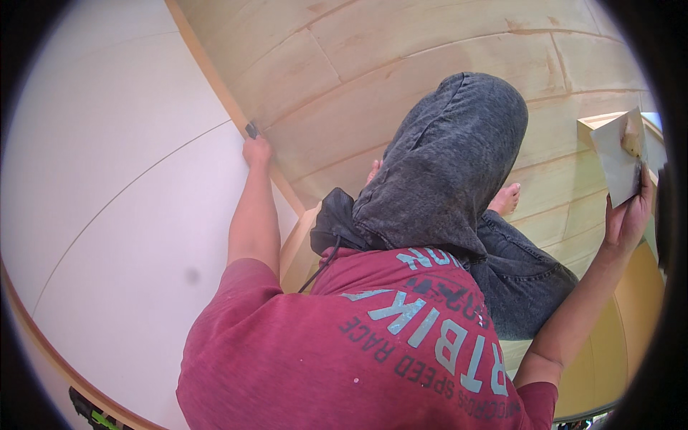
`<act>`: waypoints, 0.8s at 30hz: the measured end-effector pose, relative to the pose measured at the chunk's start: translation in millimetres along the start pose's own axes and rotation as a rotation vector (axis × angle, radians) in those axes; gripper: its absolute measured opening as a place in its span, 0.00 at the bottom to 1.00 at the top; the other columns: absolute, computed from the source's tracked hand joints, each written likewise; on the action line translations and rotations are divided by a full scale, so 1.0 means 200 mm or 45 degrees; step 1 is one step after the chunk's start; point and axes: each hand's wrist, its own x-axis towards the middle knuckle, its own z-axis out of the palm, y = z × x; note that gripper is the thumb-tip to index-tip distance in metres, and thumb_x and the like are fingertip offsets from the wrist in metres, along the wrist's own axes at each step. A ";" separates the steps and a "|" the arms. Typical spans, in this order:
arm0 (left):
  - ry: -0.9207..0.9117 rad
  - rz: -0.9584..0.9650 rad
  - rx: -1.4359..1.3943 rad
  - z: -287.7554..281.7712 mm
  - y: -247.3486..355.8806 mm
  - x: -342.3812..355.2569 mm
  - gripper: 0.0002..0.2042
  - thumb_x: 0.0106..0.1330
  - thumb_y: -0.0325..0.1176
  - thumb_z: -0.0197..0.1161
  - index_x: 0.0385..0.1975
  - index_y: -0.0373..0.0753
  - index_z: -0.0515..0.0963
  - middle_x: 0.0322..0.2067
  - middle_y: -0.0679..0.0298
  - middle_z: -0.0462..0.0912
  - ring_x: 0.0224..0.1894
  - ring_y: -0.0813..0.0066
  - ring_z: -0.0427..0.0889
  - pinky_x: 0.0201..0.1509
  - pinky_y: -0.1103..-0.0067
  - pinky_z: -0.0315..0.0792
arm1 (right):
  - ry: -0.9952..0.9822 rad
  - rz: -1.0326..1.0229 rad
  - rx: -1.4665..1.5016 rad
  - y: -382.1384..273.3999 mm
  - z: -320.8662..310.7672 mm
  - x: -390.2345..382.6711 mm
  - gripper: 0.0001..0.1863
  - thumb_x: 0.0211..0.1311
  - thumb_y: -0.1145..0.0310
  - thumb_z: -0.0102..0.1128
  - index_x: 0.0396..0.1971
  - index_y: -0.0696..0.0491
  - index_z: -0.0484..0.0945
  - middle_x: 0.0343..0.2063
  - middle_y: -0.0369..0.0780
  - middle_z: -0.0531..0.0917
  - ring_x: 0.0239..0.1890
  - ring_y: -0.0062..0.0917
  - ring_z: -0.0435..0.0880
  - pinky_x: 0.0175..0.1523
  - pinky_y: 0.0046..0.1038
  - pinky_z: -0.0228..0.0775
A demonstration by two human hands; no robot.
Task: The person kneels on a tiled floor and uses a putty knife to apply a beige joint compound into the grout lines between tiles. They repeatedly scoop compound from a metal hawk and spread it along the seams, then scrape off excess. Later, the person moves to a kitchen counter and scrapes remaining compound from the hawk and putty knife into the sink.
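Note:
My left hand (258,150) is closed around a small dark-bladed scraper (251,130). Its blade meets the line where the pale wooden trim (208,68) borders the wood-look floor (344,107). Out to the far right, my right hand (629,215) grips a flat, light grey putty plate (615,154), tilted up. A lump of beige putty (631,137) sticks to its upper part. The fingers behind the plate are partly hidden.
A large white panel (122,158) with a thin curved seam fills the left side. My bent knee (459,136) in dark trousers rises mid-view, with a bare foot (506,199) beside it. A wooden-edged corner (591,123) stands near the plate.

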 end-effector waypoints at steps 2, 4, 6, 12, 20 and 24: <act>-0.047 -0.088 0.040 0.00 0.04 0.03 0.17 0.71 0.39 0.59 0.42 0.28 0.84 0.42 0.41 0.87 0.49 0.41 0.86 0.55 0.57 0.78 | -0.017 0.025 0.035 0.00 -0.05 0.02 0.20 0.80 0.73 0.46 0.66 0.61 0.69 0.65 0.48 0.75 0.65 0.38 0.77 0.73 0.40 0.69; -0.128 -0.038 0.136 0.00 0.04 0.08 0.17 0.70 0.39 0.60 0.41 0.28 0.84 0.42 0.41 0.87 0.48 0.42 0.87 0.54 0.58 0.79 | -0.116 0.069 0.145 0.00 -0.09 0.04 0.19 0.80 0.72 0.46 0.65 0.61 0.70 0.65 0.48 0.75 0.65 0.38 0.77 0.73 0.40 0.69; -0.296 0.107 0.345 0.01 0.00 0.13 0.16 0.69 0.37 0.60 0.41 0.29 0.85 0.41 0.42 0.88 0.47 0.43 0.87 0.52 0.58 0.80 | -0.177 0.127 0.273 0.00 -0.12 0.06 0.19 0.80 0.72 0.46 0.65 0.61 0.70 0.65 0.48 0.75 0.65 0.38 0.77 0.73 0.40 0.69; -0.160 0.230 0.371 0.11 0.06 0.05 0.14 0.67 0.35 0.61 0.42 0.31 0.85 0.39 0.45 0.88 0.45 0.44 0.88 0.50 0.58 0.81 | -0.183 0.074 0.211 0.01 -0.16 0.05 0.19 0.79 0.73 0.46 0.66 0.60 0.70 0.66 0.49 0.75 0.66 0.39 0.76 0.74 0.42 0.68; -0.064 0.161 0.223 0.00 0.20 -0.28 0.13 0.67 0.34 0.60 0.42 0.32 0.84 0.41 0.45 0.88 0.46 0.45 0.88 0.50 0.60 0.82 | -0.197 0.007 0.107 0.02 -0.12 -0.01 0.21 0.77 0.79 0.45 0.68 0.62 0.68 0.68 0.52 0.71 0.69 0.42 0.73 0.76 0.44 0.65; -0.097 -0.096 0.194 -0.02 0.11 -0.10 0.14 0.67 0.36 0.60 0.41 0.31 0.85 0.42 0.44 0.88 0.48 0.44 0.87 0.52 0.59 0.81 | -0.192 -0.022 0.098 0.02 -0.09 0.00 0.22 0.78 0.78 0.45 0.68 0.63 0.67 0.68 0.52 0.71 0.69 0.41 0.73 0.76 0.43 0.64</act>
